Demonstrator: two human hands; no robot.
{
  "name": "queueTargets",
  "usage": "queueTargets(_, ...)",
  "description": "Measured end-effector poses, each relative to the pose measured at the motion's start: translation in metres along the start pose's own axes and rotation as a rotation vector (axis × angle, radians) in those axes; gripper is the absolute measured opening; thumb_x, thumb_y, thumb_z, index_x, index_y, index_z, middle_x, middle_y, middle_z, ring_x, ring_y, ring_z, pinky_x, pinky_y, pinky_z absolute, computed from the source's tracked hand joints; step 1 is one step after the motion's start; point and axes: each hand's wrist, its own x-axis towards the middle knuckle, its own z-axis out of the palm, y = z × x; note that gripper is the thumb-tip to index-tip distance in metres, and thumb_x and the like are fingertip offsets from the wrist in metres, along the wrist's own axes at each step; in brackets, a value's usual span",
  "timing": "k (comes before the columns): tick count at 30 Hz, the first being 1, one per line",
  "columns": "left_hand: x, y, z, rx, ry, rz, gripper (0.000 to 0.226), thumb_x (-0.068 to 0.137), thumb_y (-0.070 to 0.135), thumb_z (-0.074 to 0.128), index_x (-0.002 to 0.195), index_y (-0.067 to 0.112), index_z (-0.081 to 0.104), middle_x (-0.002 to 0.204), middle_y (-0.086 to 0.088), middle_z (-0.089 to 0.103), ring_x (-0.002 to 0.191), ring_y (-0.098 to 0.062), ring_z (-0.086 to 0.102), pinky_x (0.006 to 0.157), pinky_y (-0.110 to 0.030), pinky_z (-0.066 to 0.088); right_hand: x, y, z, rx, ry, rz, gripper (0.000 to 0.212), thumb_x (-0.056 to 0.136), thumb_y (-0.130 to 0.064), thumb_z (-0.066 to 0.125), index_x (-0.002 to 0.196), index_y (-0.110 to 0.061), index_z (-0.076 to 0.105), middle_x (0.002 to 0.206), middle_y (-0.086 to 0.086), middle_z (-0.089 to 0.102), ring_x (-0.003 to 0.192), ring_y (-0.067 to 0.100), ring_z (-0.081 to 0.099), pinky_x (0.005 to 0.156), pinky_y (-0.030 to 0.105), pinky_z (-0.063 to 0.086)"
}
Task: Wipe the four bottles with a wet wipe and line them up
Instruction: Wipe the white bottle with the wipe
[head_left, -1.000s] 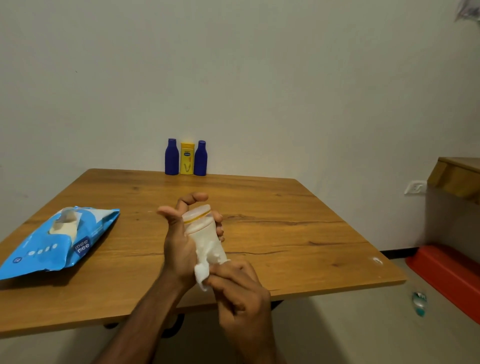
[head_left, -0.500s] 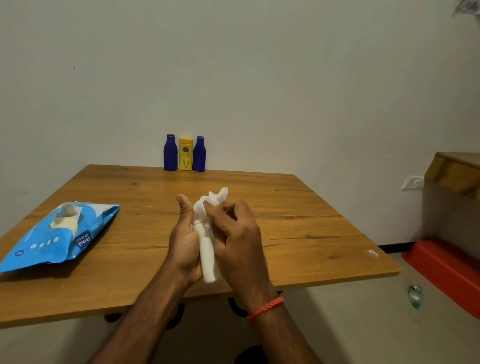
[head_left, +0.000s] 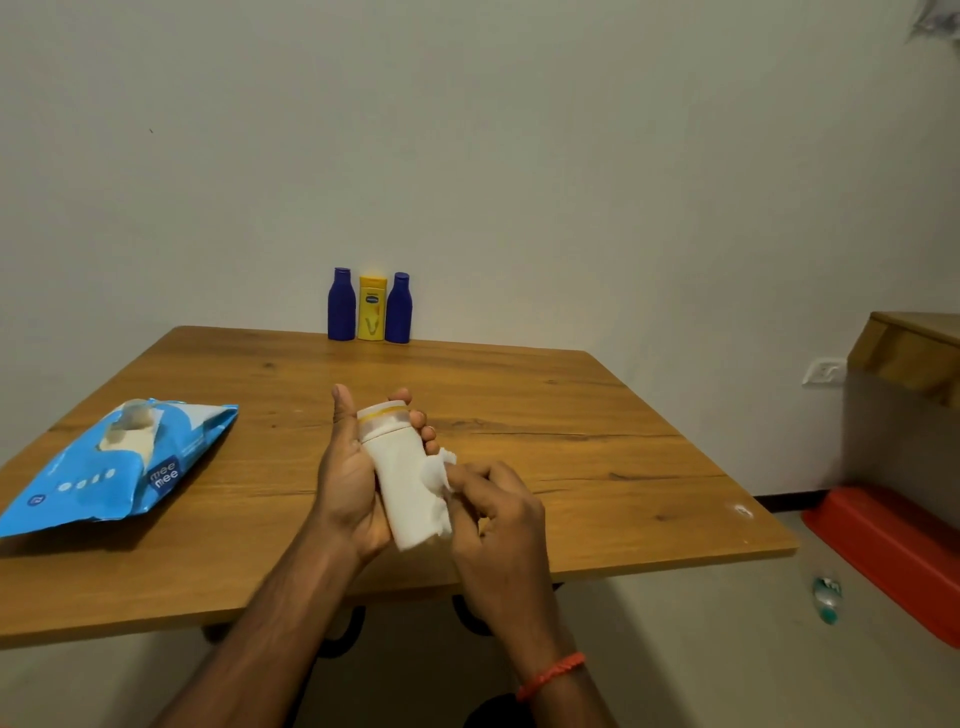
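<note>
Above the near half of the counter (head_left: 571, 441) I see both hands brought together around the white bottle (head_left: 400, 483). The left hand (head_left: 348, 483) grips it from behind, thumb up beside the cap and fingertips curled round the far side, so it is held off the surface, tilted, with the cap pointing away from me; a yellow ring runs round the cap's base; I can read no label on the body. The right hand (head_left: 498, 519) pinches a crumpled wet wipe (head_left: 440, 470) and presses it against the lower right flank of the bottle; an orange wristband (head_left: 550, 675) sits on that wrist.

At the far edge, against the wall, three bottles stand upright in a tight row: the left blue bottle (head_left: 341, 306), the yellow bottle (head_left: 372, 312) between, and the right blue bottle (head_left: 399, 312). The yellow one carries a small dark-blue logo above a large pale V, its lettering too small for me to read; the blue pair show no writing I can make out.

On the left side of the counter lies a blue wipes pack (head_left: 104, 467), its flap peeled open with a white wipe showing; a dark patch on it reads "mee mee"; the row of small white icons beside that is illegible.

Off to the right, a red tray (head_left: 883, 545) and a small teal object (head_left: 827, 600) lie on the floor; a white wall socket (head_left: 823, 371) sits just beside a wooden shelf (head_left: 914, 348).
</note>
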Motion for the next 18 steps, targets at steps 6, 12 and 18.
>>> queueTargets(6,0.003,0.006,-0.003,-0.003,0.034,0.029,0.060,0.085,0.074,0.053,0.107,0.020,0.064,0.086,-0.004,0.063,0.076,-0.018,0.063,0.071,-0.035,0.057,-0.008,0.000,0.001,-0.164,-0.066,-0.343,0.034,0.089,-0.009,0.061,0.121,-0.020,0.066,0.117,0.002,0.059,0.107,0.018,0.052,0.083,0.022,0.046)
queueTargets(12,0.003,-0.003,-0.007,0.005,0.095,0.020,0.063,0.086,0.074,0.050,0.109,0.017,0.065,0.082,-0.002,0.062,0.073,-0.016,0.061,0.071,-0.035,0.055,-0.026,0.015,-0.013,-0.212,-0.152,-0.436,0.047,0.087,-0.007,0.074,0.127,-0.026,0.059,0.134,-0.001,0.052,0.121,0.017,0.048,0.095,0.018,0.041)
queueTargets(18,-0.003,-0.005,-0.003,-0.004,0.010,-0.047,0.053,0.094,0.053,0.051,0.130,0.015,0.058,0.097,-0.005,0.064,0.097,-0.022,0.064,0.107,-0.050,0.041,-0.016,0.025,-0.013,-0.117,-0.017,-0.319,0.037,0.088,-0.018,0.074,0.123,-0.022,0.062,0.120,-0.002,0.062,0.109,0.013,0.057,0.086,0.014,0.045)
